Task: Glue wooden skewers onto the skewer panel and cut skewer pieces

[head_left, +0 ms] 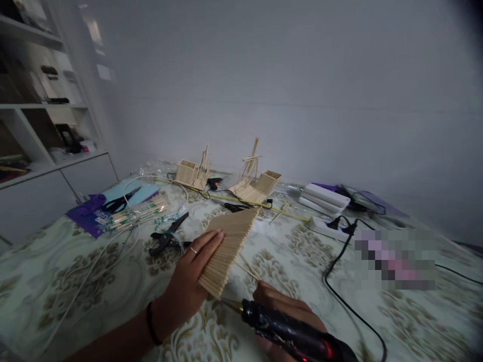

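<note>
A panel of wooden sticks laid side by side is tilted up off the table in my left hand, whose fingers press across its face. My right hand is wrapped round a black hot glue gun with a red light. Its metal nozzle points at the lower corner of the panel; I cannot tell whether they touch. Thin loose sticks show between the panel and my right fingertips; whether those fingers hold them is unclear.
Two stick-built models stand near the wall. Black pliers and bagged sticks lie at left, by a purple packet. A power strip with a black cable sits at right. A white cord crosses the tablecloth.
</note>
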The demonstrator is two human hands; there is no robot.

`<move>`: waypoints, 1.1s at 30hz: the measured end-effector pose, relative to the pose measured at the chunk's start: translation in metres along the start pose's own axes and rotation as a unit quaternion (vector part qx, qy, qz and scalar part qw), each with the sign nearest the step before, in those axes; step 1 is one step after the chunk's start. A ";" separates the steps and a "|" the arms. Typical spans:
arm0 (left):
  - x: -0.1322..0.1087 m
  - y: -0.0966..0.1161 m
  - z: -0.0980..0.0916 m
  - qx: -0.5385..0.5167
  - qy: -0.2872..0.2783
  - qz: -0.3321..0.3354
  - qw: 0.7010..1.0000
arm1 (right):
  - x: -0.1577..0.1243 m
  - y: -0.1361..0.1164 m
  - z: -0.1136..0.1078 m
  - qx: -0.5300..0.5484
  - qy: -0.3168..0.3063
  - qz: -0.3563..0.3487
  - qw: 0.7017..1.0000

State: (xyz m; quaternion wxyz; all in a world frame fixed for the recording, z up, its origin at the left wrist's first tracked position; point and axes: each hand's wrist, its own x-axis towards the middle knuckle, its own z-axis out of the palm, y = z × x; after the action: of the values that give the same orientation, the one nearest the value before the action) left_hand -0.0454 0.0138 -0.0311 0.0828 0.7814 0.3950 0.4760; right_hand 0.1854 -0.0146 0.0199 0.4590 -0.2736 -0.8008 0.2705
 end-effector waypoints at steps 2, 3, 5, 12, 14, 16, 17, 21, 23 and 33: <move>0.000 0.000 0.001 0.004 0.005 0.002 1.000 | -0.002 0.001 -0.001 0.018 -0.004 0.018 1.000; 0.000 0.000 0.000 0.005 0.006 0.002 1.000 | -0.003 0.001 -0.001 0.025 -0.006 0.024 0.999; 0.001 0.000 0.000 0.001 0.001 0.004 1.000 | -0.004 0.004 0.000 0.023 -0.003 0.026 0.999; 0.001 0.002 -0.004 0.008 -0.012 0.009 1.000 | 0.002 0.001 0.003 0.029 0.014 0.004 0.999; 0.001 0.003 -0.004 0.009 -0.019 0.012 1.000 | 0.004 -0.005 0.001 0.023 0.014 0.025 0.999; 0.001 0.003 -0.004 0.015 -0.024 0.013 1.000 | 0.004 -0.010 -0.002 0.018 0.020 0.050 0.998; 0.001 0.003 -0.004 0.018 -0.025 0.014 0.999 | 0.004 -0.011 -0.002 0.018 0.022 0.058 0.998; 0.002 0.004 -0.004 0.029 -0.024 0.014 0.999 | -0.001 -0.006 0.000 0.023 0.041 0.059 0.997; 0.002 0.005 -0.005 0.031 -0.029 0.010 0.999 | -0.003 -0.003 0.001 0.021 0.055 0.062 0.996; 0.002 0.004 -0.005 0.036 -0.031 0.016 0.999 | 0.002 -0.009 -0.004 0.027 0.030 0.065 0.997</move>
State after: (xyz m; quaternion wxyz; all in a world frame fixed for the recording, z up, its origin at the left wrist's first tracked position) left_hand -0.0466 0.0112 -0.0246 0.0594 0.8042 0.3967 0.4386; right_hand 0.1860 -0.0189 0.0289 0.4716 -0.3209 -0.7594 0.3128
